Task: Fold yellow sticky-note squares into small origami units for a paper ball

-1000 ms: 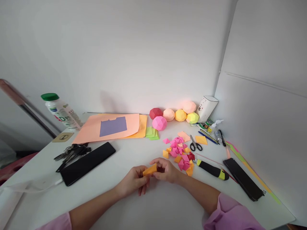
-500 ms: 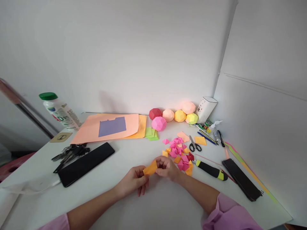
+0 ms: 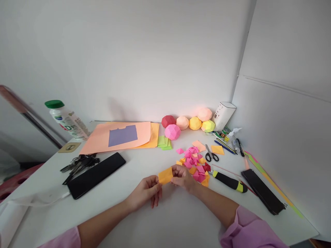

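Note:
A small orange piece of paper [image 3: 165, 175] is held up between both hands, its broad face turned toward me. My left hand [image 3: 148, 191] pinches its left edge between thumb and fingers. The right edge is gripped by my right hand [image 3: 183, 177], thumb in front. Just beyond my right hand lies a heap of small folded pink paper pieces [image 3: 191, 159], with orange and red ones mixed in. Black-handled scissors [image 3: 211, 156] rest beside the heap, near a flat orange square [image 3: 217, 150]. A black and yellow-green cutter [image 3: 229, 181] lies right of my right hand.
Faceted paper balls, one pink [image 3: 172, 132], line the wall. Large peach sheets [image 3: 90, 141] and green squares [image 3: 165, 144] lie left of them. A black phone [image 3: 97, 175], keys [image 3: 77, 165] and a white bottle [image 3: 69, 120] are on the left; a black pouch [image 3: 263, 191] is at right.
The orange paper has turned from a slanted, narrow view to a flatter, fuller one. Both hands still hold it. The whole view has shifted slightly.

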Demonstrator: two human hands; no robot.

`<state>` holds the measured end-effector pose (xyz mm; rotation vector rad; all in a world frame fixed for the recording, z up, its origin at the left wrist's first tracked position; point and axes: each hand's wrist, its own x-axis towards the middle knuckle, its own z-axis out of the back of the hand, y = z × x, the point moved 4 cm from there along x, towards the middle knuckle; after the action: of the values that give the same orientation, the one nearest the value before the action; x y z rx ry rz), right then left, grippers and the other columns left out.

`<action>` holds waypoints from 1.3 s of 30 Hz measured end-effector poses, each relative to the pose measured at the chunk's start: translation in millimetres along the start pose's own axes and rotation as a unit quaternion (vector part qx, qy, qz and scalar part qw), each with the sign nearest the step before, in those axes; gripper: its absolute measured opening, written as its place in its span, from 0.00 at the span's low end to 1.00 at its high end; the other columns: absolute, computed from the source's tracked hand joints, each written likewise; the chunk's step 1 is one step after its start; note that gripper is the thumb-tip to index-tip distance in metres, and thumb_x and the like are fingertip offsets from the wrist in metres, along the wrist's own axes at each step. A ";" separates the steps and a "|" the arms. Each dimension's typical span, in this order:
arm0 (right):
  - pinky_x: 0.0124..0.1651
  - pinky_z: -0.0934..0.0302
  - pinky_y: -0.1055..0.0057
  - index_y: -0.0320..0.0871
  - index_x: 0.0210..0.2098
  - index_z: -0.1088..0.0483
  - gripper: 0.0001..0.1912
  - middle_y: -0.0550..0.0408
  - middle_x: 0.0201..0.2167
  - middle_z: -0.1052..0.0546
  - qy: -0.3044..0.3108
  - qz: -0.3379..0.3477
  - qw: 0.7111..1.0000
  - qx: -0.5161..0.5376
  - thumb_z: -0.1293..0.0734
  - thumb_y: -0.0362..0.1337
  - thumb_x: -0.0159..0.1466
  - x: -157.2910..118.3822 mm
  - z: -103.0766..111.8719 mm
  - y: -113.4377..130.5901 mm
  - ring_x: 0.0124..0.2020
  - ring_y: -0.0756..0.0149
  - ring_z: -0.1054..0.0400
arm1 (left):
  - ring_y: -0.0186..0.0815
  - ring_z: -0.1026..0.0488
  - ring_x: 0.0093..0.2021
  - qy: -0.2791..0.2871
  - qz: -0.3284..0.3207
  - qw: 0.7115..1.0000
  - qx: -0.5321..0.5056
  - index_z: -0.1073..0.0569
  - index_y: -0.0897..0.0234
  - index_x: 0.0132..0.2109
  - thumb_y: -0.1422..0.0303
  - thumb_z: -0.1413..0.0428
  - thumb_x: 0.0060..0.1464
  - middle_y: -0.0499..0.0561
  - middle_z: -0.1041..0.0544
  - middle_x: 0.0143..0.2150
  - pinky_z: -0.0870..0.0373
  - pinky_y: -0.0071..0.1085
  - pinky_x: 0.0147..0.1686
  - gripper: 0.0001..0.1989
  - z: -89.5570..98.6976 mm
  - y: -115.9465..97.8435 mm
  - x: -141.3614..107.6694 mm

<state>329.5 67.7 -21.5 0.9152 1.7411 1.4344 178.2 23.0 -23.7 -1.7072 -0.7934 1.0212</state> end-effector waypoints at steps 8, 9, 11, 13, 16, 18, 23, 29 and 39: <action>0.20 0.53 0.78 0.40 0.33 0.32 0.13 0.64 0.16 0.33 -0.001 -0.011 1.000 0.013 0.36 0.26 0.46 1.9 2.9 -3.6 0.17 0.77 0.45 | 0.31 0.29 0.16 0.024 -0.005 0.999 -0.040 0.41 0.63 0.29 0.55 0.45 0.53 0.47 0.25 0.23 0.37 0.24 0.13 0.18 0.2 3.0 2.0; 0.20 0.53 0.78 0.40 0.33 0.32 0.13 0.64 0.16 0.33 0.000 -0.010 1.000 0.013 0.36 0.26 0.47 2.1 3.0 -3.8 0.17 0.77 0.45 | 0.31 0.29 0.16 0.026 -0.007 0.999 -0.047 0.41 0.63 0.30 0.55 0.45 0.53 0.47 0.25 0.23 0.36 0.24 0.13 0.18 0.3 3.2 2.0; 0.20 0.52 0.78 0.40 0.33 0.32 0.13 0.64 0.16 0.33 0.003 -0.010 1.000 0.016 0.36 0.26 0.47 2.3 2.8 -4.0 0.16 0.77 0.45 | 0.31 0.28 0.18 0.016 -0.014 0.998 -0.064 0.41 0.63 0.31 0.56 0.45 0.54 0.49 0.25 0.25 0.35 0.24 0.14 0.17 0.9 2.5 1.7; 0.20 0.51 0.78 0.40 0.33 0.32 0.13 0.64 0.17 0.32 -0.001 -0.009 1.000 0.019 0.36 0.26 0.47 2.3 2.7 -4.0 0.17 0.77 0.44 | 0.31 0.27 0.20 -0.008 -0.028 0.996 -0.083 0.41 0.63 0.32 0.56 0.46 0.54 0.49 0.24 0.28 0.34 0.25 0.15 0.17 1.9 0.1 1.1; 0.21 0.49 0.77 0.40 0.36 0.32 0.13 0.63 0.18 0.31 -0.011 -0.010 1.000 0.009 0.34 0.28 0.48 1.4 2.0 -3.2 0.18 0.76 0.42 | 0.34 0.26 0.25 -0.048 -0.061 0.991 -0.108 0.43 0.61 0.35 0.57 0.44 0.53 0.46 0.26 0.28 0.32 0.26 0.16 0.17 2.7 -4.8 0.0; 0.22 0.47 0.77 0.39 0.37 0.32 0.13 0.62 0.19 0.31 -0.010 -0.014 1.000 -0.008 0.33 0.30 0.50 0.2 0.7 -2.2 0.19 0.75 0.40 | 0.34 0.26 0.26 -0.069 -0.082 0.988 -0.112 0.45 0.59 0.36 0.58 0.41 0.51 0.43 0.27 0.28 0.31 0.26 0.15 0.19 2.6 -6.8 0.0; 0.26 0.44 0.75 0.39 0.40 0.34 0.14 0.60 0.22 0.29 0.014 -0.024 0.998 -0.047 0.32 0.33 0.53 -2.6 -3.3 1.3 0.22 0.74 0.38 | 0.29 0.33 0.16 -0.067 -0.078 0.991 -0.088 0.49 0.58 0.33 0.59 0.42 0.51 0.39 0.29 0.20 0.34 0.25 0.14 0.21 1.8 -2.1 3.1; 0.24 0.44 0.75 0.41 0.47 0.39 0.15 0.62 0.22 0.34 -0.001 0.039 0.998 -0.040 0.38 0.35 0.61 -5.1 -2.9 4.4 0.20 0.75 0.40 | 0.29 0.34 0.17 -0.062 -0.070 0.989 -0.116 0.46 0.58 0.34 0.61 0.41 0.51 0.40 0.31 0.19 0.33 0.25 0.15 0.18 5.5 0.1 4.4; 0.30 0.34 0.71 0.46 0.49 0.35 0.17 0.43 0.55 0.41 -0.036 0.269 0.914 -0.301 0.39 0.30 0.60 -15.7 -8.0 14.3 0.32 0.70 0.34 | 0.30 0.33 0.20 -0.042 -0.043 0.993 -0.101 0.36 0.66 0.50 0.60 0.40 0.50 0.42 0.31 0.21 0.32 0.27 0.18 0.23 7.1 -1.6 4.0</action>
<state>332.0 52.3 -5.1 1.1120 0.9017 2.0939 173.6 29.8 -24.7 -1.7928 -1.0463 0.9867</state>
